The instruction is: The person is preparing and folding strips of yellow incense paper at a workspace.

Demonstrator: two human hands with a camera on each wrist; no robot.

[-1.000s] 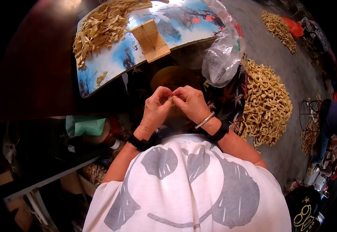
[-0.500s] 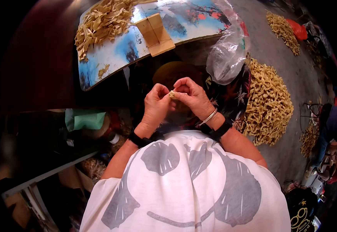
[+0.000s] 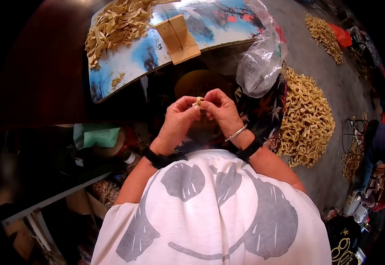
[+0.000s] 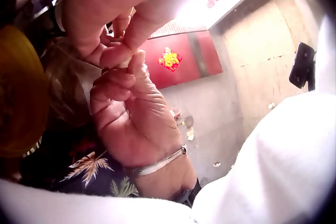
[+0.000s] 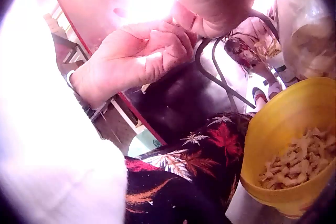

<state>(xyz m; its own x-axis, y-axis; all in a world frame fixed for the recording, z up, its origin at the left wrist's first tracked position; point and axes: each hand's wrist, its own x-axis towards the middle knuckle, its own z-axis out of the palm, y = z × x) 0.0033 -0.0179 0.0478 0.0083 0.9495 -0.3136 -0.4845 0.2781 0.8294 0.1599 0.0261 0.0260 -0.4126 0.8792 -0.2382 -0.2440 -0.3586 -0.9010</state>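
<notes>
Between the fingertips of both hands, in front of the chest, is a small tan knotted strip (image 3: 199, 101). The left hand (image 3: 178, 121) pinches its left side with thumb and bent fingers. From the other side the right hand (image 3: 224, 114), with a silver bracelet at its wrist, pinches it too. In the left wrist view the fingertips of the right hand (image 4: 136, 108) meet those of the left, largely hiding the piece. Below the hands a yellow bowl (image 5: 257, 145) holds many small pale pieces.
Ahead stands a painted board (image 3: 130, 75) bearing a heap of flat tan strips (image 3: 117, 26) and a small wooden stand (image 3: 177, 39). A clear plastic bag (image 3: 258, 70) hangs at its right. Knotted pieces form a large pile (image 3: 307, 119) on the floor.
The right fingers opened off the piece, then closed back to pinch it beside the left fingertips. The small knot now shows more between them. The head view shifted slightly.
</notes>
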